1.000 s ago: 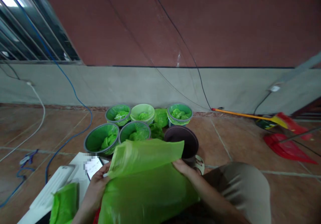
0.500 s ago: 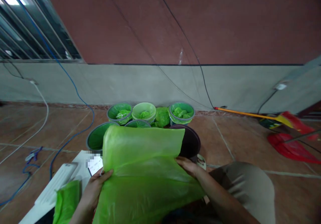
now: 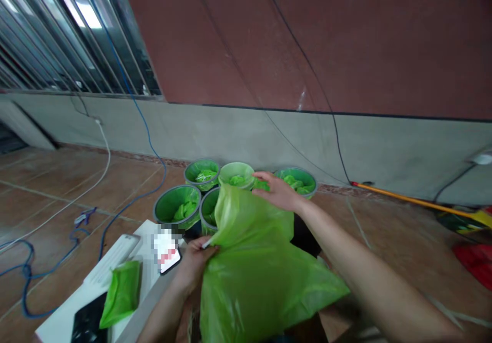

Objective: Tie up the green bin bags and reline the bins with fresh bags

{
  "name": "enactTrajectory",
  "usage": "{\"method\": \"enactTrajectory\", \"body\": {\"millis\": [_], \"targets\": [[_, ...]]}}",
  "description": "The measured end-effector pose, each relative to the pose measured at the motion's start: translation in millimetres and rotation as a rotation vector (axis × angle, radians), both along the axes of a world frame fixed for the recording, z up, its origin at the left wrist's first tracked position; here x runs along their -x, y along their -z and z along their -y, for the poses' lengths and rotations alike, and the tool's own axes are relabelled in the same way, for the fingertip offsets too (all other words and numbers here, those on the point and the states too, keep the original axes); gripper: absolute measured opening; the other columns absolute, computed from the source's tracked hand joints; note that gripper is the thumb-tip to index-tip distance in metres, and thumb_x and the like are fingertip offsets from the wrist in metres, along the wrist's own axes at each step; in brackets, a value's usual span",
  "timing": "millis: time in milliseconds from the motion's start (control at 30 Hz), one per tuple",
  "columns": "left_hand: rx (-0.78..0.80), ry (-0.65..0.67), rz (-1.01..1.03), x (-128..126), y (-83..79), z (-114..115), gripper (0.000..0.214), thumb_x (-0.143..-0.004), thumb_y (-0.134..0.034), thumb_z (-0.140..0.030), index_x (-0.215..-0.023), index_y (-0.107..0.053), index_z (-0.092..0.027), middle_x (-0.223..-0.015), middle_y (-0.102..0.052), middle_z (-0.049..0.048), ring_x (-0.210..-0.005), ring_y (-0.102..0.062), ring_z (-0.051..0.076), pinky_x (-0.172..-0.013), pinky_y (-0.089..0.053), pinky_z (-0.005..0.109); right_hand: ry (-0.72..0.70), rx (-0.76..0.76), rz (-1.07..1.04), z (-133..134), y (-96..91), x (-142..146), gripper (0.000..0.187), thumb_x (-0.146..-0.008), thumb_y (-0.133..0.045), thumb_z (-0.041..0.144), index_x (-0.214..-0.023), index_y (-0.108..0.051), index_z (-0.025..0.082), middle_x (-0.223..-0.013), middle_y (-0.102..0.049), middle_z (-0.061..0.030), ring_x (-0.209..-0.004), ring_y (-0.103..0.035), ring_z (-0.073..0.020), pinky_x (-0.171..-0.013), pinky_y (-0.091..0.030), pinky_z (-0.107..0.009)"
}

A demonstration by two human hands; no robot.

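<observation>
A large translucent green plastic bag [image 3: 265, 266] hangs in front of me, creased toward its left edge. My left hand [image 3: 198, 256] pinches that edge, where a small bit of white shows at the fingers. My right hand [image 3: 279, 192] is raised at the bag's upper right edge, its fingers apart, with no grip on the plastic visible. Behind the bag, a dark bin [image 3: 304, 239] is mostly hidden. Beyond it are several bins with green liners, among them a grey-rimmed bin [image 3: 163, 207] and a pale green one [image 3: 235, 168].
At the left, a white surface [image 3: 148, 235] carries a phone [image 3: 171, 261], a folded green bundle [image 3: 122, 291] and a black flat object [image 3: 90, 322]. A blue hose [image 3: 117, 210] crosses the tiled floor. An orange pole [image 3: 407, 198] and a red dustpan-like piece [image 3: 474, 263] lie right.
My right hand has let go of the bag's right side and moved up and forward, opening. The bag's top has bunched and narrowed. My left hand keeps its pinch; the view has turned left.
</observation>
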State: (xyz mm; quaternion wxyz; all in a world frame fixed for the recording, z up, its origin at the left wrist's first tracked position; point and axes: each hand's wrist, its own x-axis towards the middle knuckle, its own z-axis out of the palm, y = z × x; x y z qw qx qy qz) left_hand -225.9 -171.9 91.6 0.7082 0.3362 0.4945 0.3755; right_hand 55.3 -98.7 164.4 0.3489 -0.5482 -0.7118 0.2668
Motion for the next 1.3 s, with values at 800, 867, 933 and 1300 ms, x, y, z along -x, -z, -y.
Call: {"method": "enactTrajectory", "body": {"millis": [800,867,933,1300], "targets": [[-0.157,-0.268,-0.291,-21.6,53.1,-45.1,0.029,-0.056,-0.058,-0.013,-0.08,-0.074,-0.013,-0.055,-0.064,-0.0008,-0.047,-0.053,0.012,-0.049,-0.039,0.022,-0.111,0.078,0.238,187.8,65.6,139.6,0.037,-0.079,-0.065,0.029,-0.114,-0.06,0.019,-0.112,-0.064,-0.0075,-0.104,-0.055,-0.0249,-0.093,-0.041,-0.041],[-0.192,-0.293,-0.33,-25.4,57.1,-44.9,0.029,-0.056,-0.056,-0.013,-0.08,-0.073,-0.014,-0.055,-0.063,-0.001,-0.046,-0.051,0.011,-0.049,-0.038,0.021,-0.108,0.057,0.333,188.4,81.8,143.4,0.064,-0.076,-0.069,0.038,-0.133,-0.049,0.017,-0.127,-0.059,-0.0133,-0.111,-0.053,-0.0304,-0.096,-0.041,-0.046],[-0.187,-0.329,-0.32,-29.6,57.0,-42.0,0.029,-0.056,-0.057,-0.013,-0.08,-0.072,-0.014,-0.056,-0.063,-0.0008,-0.048,-0.052,0.012,-0.051,-0.04,0.022,-0.097,0.057,0.436,183.4,93.2,144.6,0.062,-0.08,-0.063,0.028,-0.138,-0.046,0.015,-0.123,-0.061,-0.0148,-0.109,-0.055,-0.0302,-0.094,-0.042,-0.046],[0.167,-0.086,0.258,24.8,-2.9,25.9,0.031,-0.072,-0.066,-0.034,-0.097,-0.065,-0.015,-0.085,-0.072,0.0077,-0.073,-0.067,0.02,-0.064,-0.052,0.029,0.155,0.085,0.204,160.2,90.5,125.4,0.045,-0.066,-0.046,-0.001,-0.1,-0.066,0.022,-0.101,-0.071,-0.0054,-0.096,-0.062,-0.0203,-0.088,-0.047,-0.031]]}}
